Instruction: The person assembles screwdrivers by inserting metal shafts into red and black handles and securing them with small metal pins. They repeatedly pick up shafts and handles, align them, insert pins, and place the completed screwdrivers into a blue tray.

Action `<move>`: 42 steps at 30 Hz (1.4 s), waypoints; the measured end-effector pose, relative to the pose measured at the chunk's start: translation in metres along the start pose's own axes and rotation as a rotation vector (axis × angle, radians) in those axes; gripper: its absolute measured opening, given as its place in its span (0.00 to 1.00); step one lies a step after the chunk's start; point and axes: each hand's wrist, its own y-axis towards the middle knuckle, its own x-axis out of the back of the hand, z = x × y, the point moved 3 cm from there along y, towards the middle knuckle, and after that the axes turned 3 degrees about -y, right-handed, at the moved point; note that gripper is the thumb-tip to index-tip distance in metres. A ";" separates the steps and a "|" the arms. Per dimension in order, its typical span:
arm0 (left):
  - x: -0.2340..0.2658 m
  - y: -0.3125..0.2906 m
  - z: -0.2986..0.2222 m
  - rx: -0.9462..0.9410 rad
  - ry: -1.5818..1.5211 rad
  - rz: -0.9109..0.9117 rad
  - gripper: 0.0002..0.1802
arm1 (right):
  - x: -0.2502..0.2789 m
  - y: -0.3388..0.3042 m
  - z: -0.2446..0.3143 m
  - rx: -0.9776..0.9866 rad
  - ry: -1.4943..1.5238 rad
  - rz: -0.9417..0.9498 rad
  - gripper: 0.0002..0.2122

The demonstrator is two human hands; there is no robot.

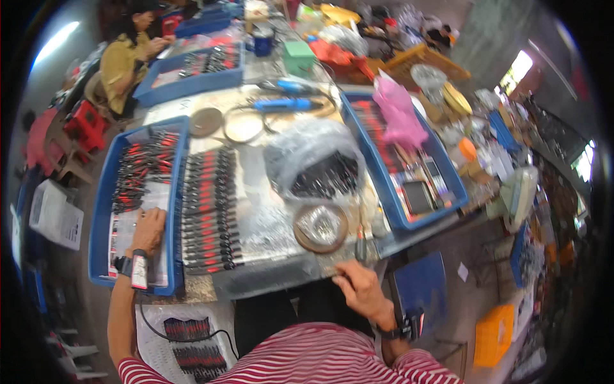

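Note:
My left hand (148, 229) is inside the long blue tray (178, 211) on the left, over its paper lining. Its fingers look slightly bent and apart, below a heap of slim black-and-red hand tools (142, 168); no tool shows in it. Beside that tray, similar black-and-red tools (208, 208) lie in a neat column on the table. My right hand (359, 288) is at the table's front edge, with its fingers curled inward. Whatever they may hold is hidden. Just beyond it lies a screwdriver-like tool (361, 246), apart from the fingers.
A plastic bag (313, 150) of small dark parts sits mid-table, behind a round dish (321, 228) of small shiny pieces. To the right stands another blue tray (409, 221) with a pink bag (398, 112). Blue-handled power tools (284, 105) lie farther back. A co-worker (125, 64) sits far left.

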 end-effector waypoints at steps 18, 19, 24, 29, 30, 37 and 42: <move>0.025 0.001 0.003 -0.136 -0.071 -0.078 0.04 | 0.150 0.051 -0.104 -0.187 -0.470 -0.266 0.07; 0.026 0.001 0.003 -0.153 -0.080 -0.086 0.04 | 0.153 0.059 -0.112 -0.179 -0.517 -0.237 0.07; 0.028 0.001 0.002 -0.125 -0.241 -0.125 0.05 | 0.150 0.105 -0.156 -0.189 -0.732 -0.064 0.07; 0.023 0.000 -0.002 -0.096 -0.266 -0.126 0.06 | 0.135 0.141 -0.199 -0.042 -0.748 0.007 0.06; 0.021 -0.001 -0.002 -0.081 -0.271 -0.099 0.06 | 0.132 0.146 -0.206 -0.019 -0.739 0.017 0.05; 0.024 0.001 -0.002 0.059 -0.458 -0.075 0.07 | 0.114 0.168 -0.234 0.082 -0.809 0.031 0.06; 0.027 -0.007 -0.006 0.071 -0.341 -0.074 0.08 | 0.110 0.165 -0.235 0.091 -0.852 -0.015 0.08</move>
